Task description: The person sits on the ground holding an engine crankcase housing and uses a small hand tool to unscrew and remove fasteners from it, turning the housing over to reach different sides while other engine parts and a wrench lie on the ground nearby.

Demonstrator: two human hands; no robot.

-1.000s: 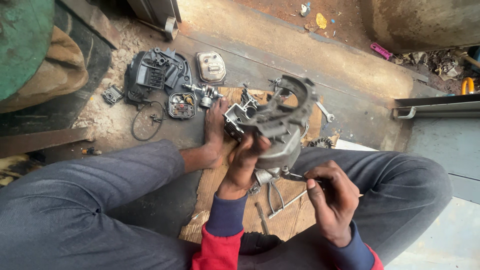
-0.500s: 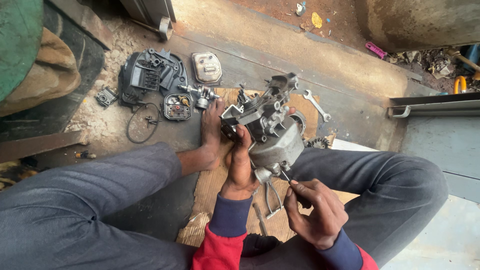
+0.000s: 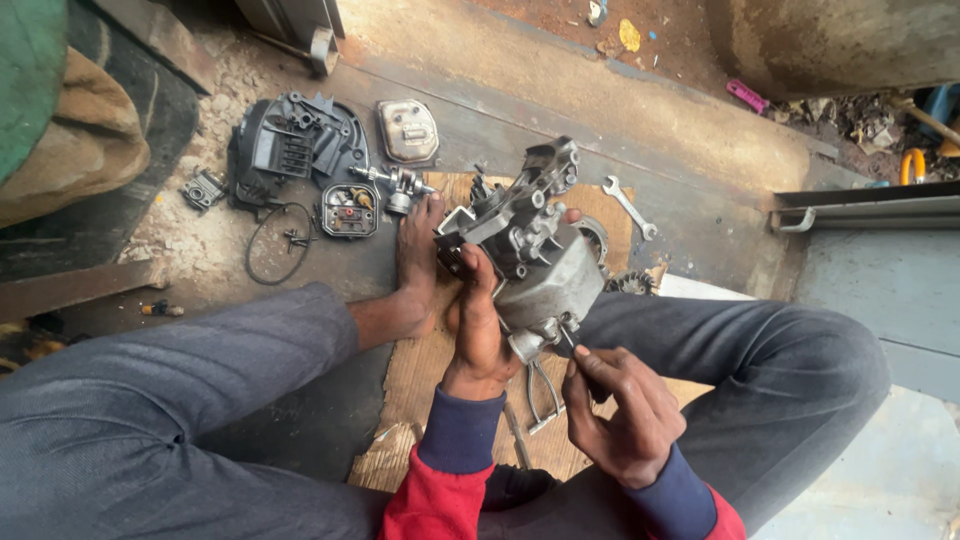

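A dusty concrete floor (image 3: 700, 230) runs under the seated person, with a worn sheet of cardboard (image 3: 420, 400) laid on it between the legs. On the cardboard stands a grey metal engine block (image 3: 535, 265), tilted. The left hand (image 3: 478, 330) is wrapped around the block's near left side, fingers closed on it. The right hand (image 3: 620, 410), just below and to the right of the block, is closed around a dark-handled tool (image 3: 585, 370) whose tip meets the block's lower edge. A bare foot (image 3: 418, 270) lies directly left of the left hand, touching the block's side.

Beyond the foot, well apart from both hands, lie a black plastic cover (image 3: 290, 150), a grey metal lid (image 3: 407, 130) and a loop of wire (image 3: 275, 245). A wrench (image 3: 630, 207) lies above the right hand, past the cardboard's far edge, with bare floor around it. The trouser legs close in tight on both sides of the hands; the open room is ahead, past the block.
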